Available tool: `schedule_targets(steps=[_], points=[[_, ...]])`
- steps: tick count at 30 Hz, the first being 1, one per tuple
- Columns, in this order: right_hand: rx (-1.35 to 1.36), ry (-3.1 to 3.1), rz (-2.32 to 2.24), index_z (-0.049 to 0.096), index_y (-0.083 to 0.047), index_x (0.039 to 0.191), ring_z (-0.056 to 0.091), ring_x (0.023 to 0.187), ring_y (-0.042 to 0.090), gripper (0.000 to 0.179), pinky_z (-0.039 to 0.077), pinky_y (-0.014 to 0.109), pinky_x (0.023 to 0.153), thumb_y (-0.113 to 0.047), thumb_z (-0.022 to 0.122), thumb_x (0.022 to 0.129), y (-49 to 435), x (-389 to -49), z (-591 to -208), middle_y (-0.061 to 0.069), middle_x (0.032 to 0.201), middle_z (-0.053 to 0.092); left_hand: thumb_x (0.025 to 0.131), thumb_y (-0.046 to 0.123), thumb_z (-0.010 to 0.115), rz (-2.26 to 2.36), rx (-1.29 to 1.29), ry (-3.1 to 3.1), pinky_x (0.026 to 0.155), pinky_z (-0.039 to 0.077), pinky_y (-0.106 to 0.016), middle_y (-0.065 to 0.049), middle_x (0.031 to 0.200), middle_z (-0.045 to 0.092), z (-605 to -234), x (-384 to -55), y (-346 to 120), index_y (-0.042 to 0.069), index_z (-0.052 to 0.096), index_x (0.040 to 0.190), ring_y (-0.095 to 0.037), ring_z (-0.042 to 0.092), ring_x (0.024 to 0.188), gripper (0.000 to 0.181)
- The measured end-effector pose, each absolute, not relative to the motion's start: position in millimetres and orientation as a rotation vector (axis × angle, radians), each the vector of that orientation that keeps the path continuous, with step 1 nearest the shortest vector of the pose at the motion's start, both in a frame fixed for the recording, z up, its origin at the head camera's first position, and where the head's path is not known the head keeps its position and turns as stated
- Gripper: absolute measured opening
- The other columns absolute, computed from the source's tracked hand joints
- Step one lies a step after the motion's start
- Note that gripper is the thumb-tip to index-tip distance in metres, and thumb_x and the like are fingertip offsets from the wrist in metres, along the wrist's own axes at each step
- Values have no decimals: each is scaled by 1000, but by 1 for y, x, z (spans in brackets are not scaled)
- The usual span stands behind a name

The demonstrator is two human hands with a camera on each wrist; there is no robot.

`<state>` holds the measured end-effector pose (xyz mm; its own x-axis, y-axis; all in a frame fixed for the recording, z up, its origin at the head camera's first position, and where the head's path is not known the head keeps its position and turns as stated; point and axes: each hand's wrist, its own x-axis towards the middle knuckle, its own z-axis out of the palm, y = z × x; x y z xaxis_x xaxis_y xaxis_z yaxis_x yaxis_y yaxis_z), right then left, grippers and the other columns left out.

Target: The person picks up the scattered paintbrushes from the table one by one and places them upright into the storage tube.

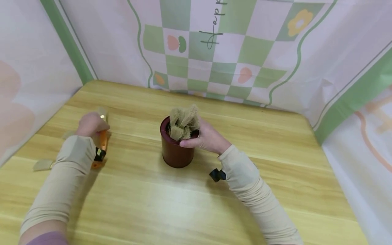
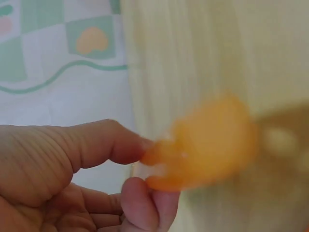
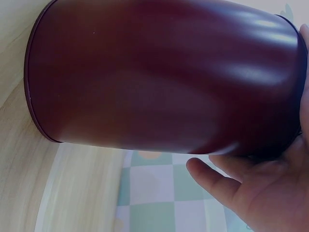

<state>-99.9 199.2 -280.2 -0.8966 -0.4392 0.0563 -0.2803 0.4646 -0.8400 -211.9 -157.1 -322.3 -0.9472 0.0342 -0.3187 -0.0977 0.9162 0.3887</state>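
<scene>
My left hand (image 1: 91, 125) pinches a paintbrush by its orange handle (image 1: 103, 140) at the left of the table. Its pale bristles point toward the back. In the left wrist view the orange handle (image 2: 212, 145) is blurred, between thumb and fingertips. A dark red-brown cylindrical pot (image 1: 177, 153) stands upright near the middle. Several pale brush heads (image 1: 183, 122) stick up out of it, their handles hidden inside. My right hand (image 1: 209, 137) grips the pot near its rim, thumb at the front; the right wrist view shows the pot wall (image 3: 159, 77) beside the palm.
Another brush with pale bristles (image 1: 43, 165) lies on the wooden table (image 1: 171, 204) under the left forearm. A further brush head (image 1: 68, 134) shows behind the left wrist. Patterned cloth (image 1: 202, 68) hangs along the back and sides of the table.
</scene>
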Motion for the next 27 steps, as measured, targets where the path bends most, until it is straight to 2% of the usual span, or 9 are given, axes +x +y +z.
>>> schedule_targets(steps=[5,7,9,13,16,19,23,27], points=[[-629,2552,-1410,38,-14,143,50,127,20,79,39,41,108,-13,81,77,199,-100,-280,6,138,52,85,21,55,691,-32,2775,54,43,-29,-9,67,58,-309,-209,-147,-2,56,79,-22,55,63,24],[-623,2555,-1405,37,-13,144,50,128,21,79,39,41,109,-13,81,77,199,-99,-279,6,138,52,89,27,53,709,-20,2800,54,41,-30,-8,66,56,-304,-209,-141,1,55,74,-22,52,63,30],[-627,2558,-1400,37,-13,144,50,128,21,79,38,41,109,-13,81,77,199,-99,-279,6,138,52,91,33,52,732,-8,2842,53,38,-29,-3,57,50,-303,-210,-136,5,52,64,-19,46,55,38],[-641,2547,-1409,37,-13,143,49,128,20,79,38,41,109,-13,81,77,200,-100,-278,6,138,52,90,36,54,921,-58,2898,47,32,-27,7,45,40,-302,-210,-126,12,45,53,-11,35,47,45],[-635,2545,-1408,37,-13,143,49,128,20,80,38,40,109,-13,81,77,201,-99,-277,6,138,52,87,34,55,1054,-75,2954,46,32,-28,9,43,44,-300,-208,-120,14,49,49,-12,37,49,44],[-630,2551,-1391,36,-12,143,49,128,21,80,38,41,109,-13,81,77,201,-99,-278,7,138,52,86,32,52,1111,-41,3021,46,30,-28,10,41,41,-299,-206,-116,17,50,45,-12,37,49,44],[-631,2564,-1367,36,-12,143,48,129,21,79,38,41,109,-15,80,78,201,-99,-277,7,138,51,87,30,51,1145,37,3090,46,29,-28,10,41,45,-291,-204,-107,9,62,52,-11,37,47,43],[-629,2572,-1355,35,-15,145,48,130,20,81,37,41,110,-18,80,78,201,-99,-277,5,140,50,91,30,52,1145,103,3161,48,34,-27,-6,56,64,-284,-197,-98,0,75,77,-13,44,49,40]])
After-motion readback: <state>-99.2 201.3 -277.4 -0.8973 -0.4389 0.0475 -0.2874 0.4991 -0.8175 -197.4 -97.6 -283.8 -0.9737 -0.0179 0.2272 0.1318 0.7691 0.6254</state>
